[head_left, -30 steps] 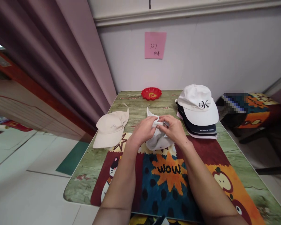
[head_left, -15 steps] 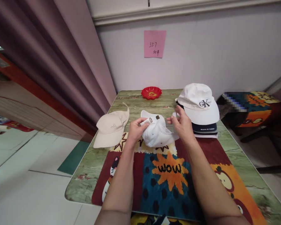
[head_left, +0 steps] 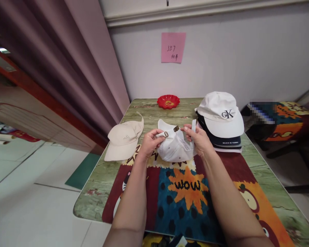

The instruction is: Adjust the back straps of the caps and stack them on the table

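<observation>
One grey-white cap (head_left: 173, 153) lies nearer than the red dish (head_left: 168, 102), hands apart on it, left hand (head_left: 150, 144) pinching the eyelet tab (head_left: 164, 134), right hand (head_left: 199, 140) pinching beside the buckle (head_left: 176, 128); back-closure work apparently underway, next move likely needing fine control.

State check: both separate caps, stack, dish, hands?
White fabric cap: held, rear strap undone.
Bronze-coloured metal buckle: unfastened.
Beige fabric cap: upright, unheld.
Stack of white and dark fabric caps: upright, brims towards the person.
Red scalloped dish: right way up.
Left hand: pinching near the metal eyelet.
Right hand: pinching beside the buckle.
</observation>
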Motion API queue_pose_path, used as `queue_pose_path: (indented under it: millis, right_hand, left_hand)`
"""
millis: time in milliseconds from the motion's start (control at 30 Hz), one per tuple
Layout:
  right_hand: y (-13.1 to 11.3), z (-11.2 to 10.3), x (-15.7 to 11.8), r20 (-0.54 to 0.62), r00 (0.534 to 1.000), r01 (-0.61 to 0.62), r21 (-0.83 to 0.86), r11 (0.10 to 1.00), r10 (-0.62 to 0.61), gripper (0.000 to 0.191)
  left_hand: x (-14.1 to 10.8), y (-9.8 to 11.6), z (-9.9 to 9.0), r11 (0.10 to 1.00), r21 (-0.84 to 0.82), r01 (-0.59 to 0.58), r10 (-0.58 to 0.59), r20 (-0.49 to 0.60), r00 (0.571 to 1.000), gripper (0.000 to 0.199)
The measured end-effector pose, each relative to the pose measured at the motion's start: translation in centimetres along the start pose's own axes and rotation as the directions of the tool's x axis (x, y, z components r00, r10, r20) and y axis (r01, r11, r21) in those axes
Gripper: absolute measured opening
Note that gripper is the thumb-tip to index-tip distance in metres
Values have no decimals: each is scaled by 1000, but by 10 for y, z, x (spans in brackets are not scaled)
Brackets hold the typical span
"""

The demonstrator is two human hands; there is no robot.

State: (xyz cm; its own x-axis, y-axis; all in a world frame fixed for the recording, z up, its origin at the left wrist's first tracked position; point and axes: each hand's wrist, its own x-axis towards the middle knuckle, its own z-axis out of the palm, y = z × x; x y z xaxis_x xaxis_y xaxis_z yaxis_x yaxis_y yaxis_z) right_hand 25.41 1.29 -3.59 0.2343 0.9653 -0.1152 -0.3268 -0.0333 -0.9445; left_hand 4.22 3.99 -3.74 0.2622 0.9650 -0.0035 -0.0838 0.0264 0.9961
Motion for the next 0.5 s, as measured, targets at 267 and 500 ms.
queue_pose_path:
  millis: [267, 500]
  right_hand:
    - [1, 8, -7, 19, 1000, 5, -108, 994, -3, 46]
    - [3, 11, -8, -94, 989, 87, -287, 954, -118, 42]
  left_hand:
    - [-5, 5, 4, 970, 222, -103, 100, 24, 995, 27]
    - [-22, 21, 29, 755, 499, -425, 556, -144, 818, 22]
